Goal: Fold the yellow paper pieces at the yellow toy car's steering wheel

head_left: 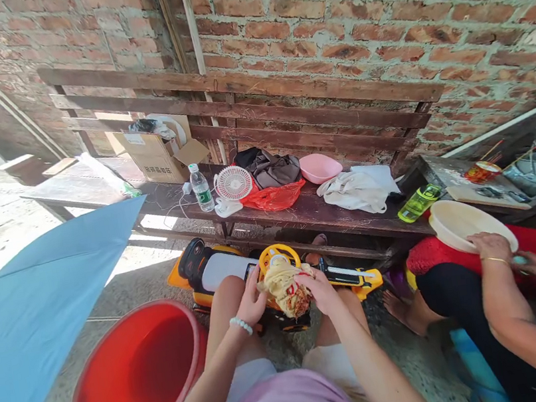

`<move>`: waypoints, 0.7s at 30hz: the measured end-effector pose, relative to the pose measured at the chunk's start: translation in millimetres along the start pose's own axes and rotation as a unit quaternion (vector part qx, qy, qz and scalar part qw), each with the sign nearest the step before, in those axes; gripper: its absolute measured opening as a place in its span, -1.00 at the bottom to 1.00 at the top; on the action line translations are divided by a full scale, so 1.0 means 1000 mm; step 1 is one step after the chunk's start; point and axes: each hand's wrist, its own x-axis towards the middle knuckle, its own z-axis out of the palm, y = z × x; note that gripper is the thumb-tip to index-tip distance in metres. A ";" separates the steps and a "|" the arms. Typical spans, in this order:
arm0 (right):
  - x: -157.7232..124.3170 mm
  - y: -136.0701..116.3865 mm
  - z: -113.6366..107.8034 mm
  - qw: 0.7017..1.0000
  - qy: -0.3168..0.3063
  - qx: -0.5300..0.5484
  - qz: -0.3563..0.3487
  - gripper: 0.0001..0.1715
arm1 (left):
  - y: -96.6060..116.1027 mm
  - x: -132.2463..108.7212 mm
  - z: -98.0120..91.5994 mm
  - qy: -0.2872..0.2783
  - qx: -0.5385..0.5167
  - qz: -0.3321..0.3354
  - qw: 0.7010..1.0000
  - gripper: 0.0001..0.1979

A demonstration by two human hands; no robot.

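A bundle of pale yellow noodle-like strands with a reddish patch (283,286) sits between my hands, perhaps in thin plastic. My left hand (252,303), with a white bead bracelet (241,326) on its wrist, grips the bundle's left edge. My right hand (319,292) pinches its right side. Just below them lies a yellow and black toy ride-on car (222,268) with a yellow steering wheel (278,258), partly hidden by the bundle. A dark, phone-like object (250,271) lies near my left fingers.
A red plastic tub (136,378) stands at my left, beneath a blue umbrella (39,322). At right, a seated person (505,306) holds a pale round basin (468,225). A wooden bench (300,216) behind bears a cardboard box (155,154), bottle, fan and bags.
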 end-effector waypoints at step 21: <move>-0.060 0.017 0.008 0.950 -0.105 0.259 0.140 -0.47 | 0.049 -0.043 0.003 -0.193 -0.428 -0.085 0.879 -0.35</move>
